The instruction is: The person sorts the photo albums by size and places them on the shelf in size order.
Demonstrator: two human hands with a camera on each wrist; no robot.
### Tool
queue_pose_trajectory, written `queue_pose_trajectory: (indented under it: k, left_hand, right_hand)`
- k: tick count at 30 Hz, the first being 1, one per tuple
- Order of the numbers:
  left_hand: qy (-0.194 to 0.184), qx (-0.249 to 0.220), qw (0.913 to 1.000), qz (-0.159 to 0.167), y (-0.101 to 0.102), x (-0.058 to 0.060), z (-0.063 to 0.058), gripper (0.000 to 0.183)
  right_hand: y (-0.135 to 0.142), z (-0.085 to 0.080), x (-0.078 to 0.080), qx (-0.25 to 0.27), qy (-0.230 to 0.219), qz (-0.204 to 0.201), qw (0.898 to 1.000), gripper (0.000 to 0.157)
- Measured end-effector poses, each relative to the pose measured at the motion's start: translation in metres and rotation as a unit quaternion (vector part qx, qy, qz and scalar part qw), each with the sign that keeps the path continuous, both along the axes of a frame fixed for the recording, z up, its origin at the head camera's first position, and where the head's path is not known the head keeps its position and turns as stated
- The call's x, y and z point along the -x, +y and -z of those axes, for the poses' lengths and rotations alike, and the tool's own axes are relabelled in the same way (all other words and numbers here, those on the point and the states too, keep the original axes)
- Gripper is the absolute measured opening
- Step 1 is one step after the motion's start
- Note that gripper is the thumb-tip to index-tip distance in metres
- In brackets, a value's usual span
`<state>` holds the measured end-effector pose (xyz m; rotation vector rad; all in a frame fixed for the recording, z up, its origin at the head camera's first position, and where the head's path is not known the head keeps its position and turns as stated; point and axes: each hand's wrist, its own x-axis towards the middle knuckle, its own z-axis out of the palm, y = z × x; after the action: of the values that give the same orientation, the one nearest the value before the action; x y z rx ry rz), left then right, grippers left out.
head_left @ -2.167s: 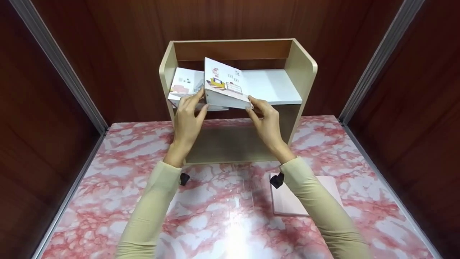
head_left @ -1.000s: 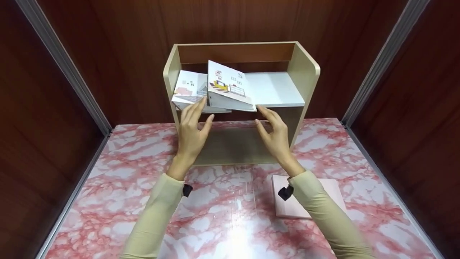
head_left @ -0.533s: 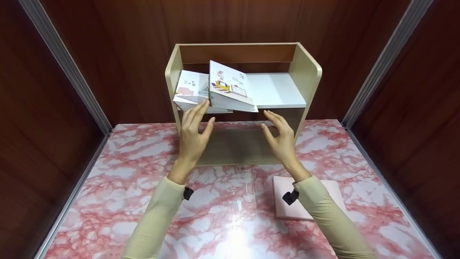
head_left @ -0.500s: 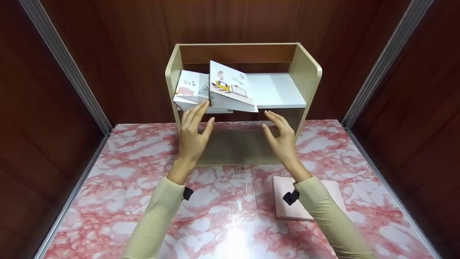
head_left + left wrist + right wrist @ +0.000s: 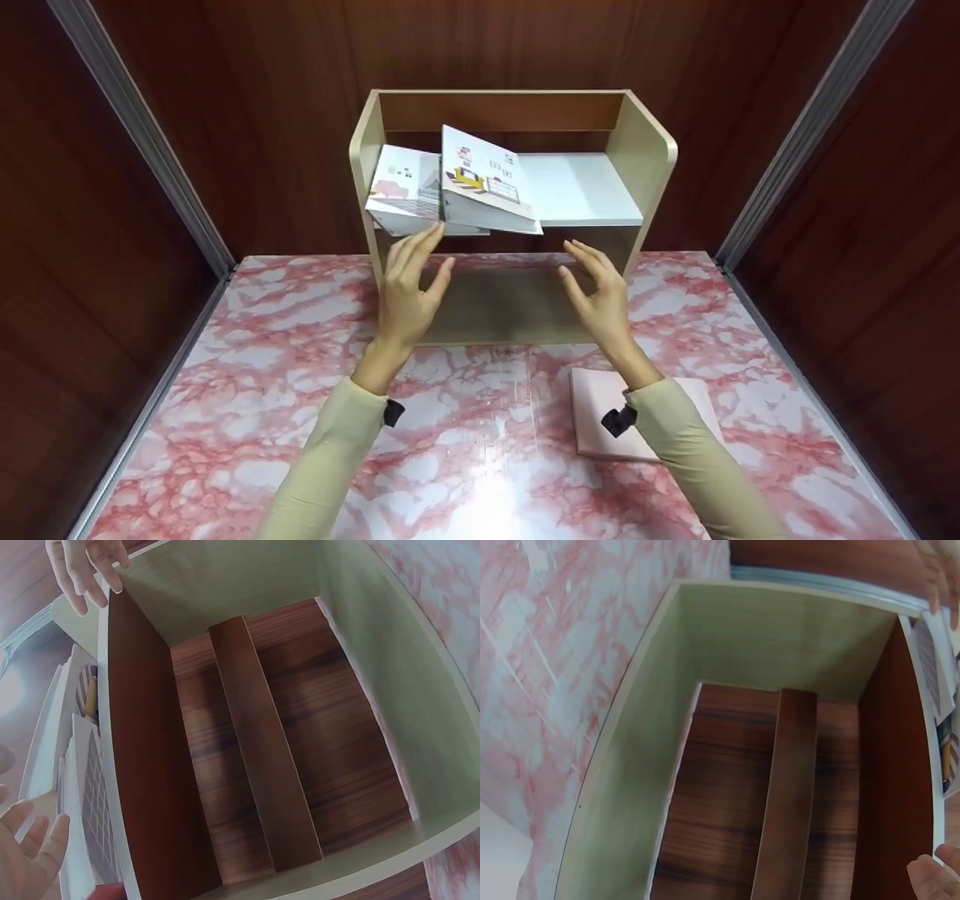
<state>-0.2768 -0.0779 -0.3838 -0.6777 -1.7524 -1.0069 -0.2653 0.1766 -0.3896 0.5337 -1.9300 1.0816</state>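
Note:
On the upper shelf [image 5: 581,191] of a small wooden bookcase [image 5: 651,150], a thick white book [image 5: 487,165] with a yellow drawing lies tilted, its left side raised. It overlaps another white book [image 5: 397,176] with a pink drawing at the left. My left hand [image 5: 409,296], fingers spread, has its fingertips right at the lower front edge of the books. To the right and below the tilted book, my right hand [image 5: 606,300] hovers with nothing in it. In the left wrist view, my left hand [image 5: 34,851] shows at the lower left beside the books [image 5: 86,780].
A pink book or flat stack [image 5: 600,427] lies on the red-and-white marbled table [image 5: 285,405], partly under my right sleeve. Below the shelf is the bookcase's lower compartment [image 5: 735,787], with a brown crossbar [image 5: 787,787]. Dark wood panels [image 5: 105,247] stand on both sides and behind.
Both hands have let go of the tilted book and drawn back toward me, the right hand also moving rightward. The book stays tilted on the shelf. The view has shifted slightly.

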Motion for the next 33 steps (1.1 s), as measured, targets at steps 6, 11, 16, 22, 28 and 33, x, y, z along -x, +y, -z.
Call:
queue_pose_trajectory:
  k: [6,11,16,22,28,33]
  left_hand:
    - [0.000,-0.002,0.9999,0.010,0.002,-0.001,0.009,0.039]
    - [-0.008,0.005,0.9997,0.022,0.005,-0.002,0.015,0.039]
    - [-0.028,0.021,0.9991,0.023,0.010,-0.005,0.020,0.038]
    - [-0.042,0.037,0.9981,0.027,0.015,-0.006,0.024,0.038]
    - [-0.044,0.040,0.9975,0.039,0.020,-0.007,0.025,0.039]
    - [-0.056,0.045,0.9963,0.047,0.022,-0.009,0.028,0.039]
  right_hand:
    - [-0.003,-0.005,-0.014,-0.003,-0.010,0.003,1.000,0.031]
    - [-0.001,-0.001,-0.016,-0.005,-0.021,0.002,1.000,0.031]
    - [0.000,0.002,-0.018,-0.005,-0.029,0.001,1.000,0.031]
    - [0.000,0.006,-0.019,-0.001,-0.021,-0.004,1.000,0.032]
    - [0.008,0.020,-0.010,0.002,-0.020,0.011,1.000,0.031]
    - [0.020,0.036,0.001,-0.001,-0.028,0.013,1.000,0.031]
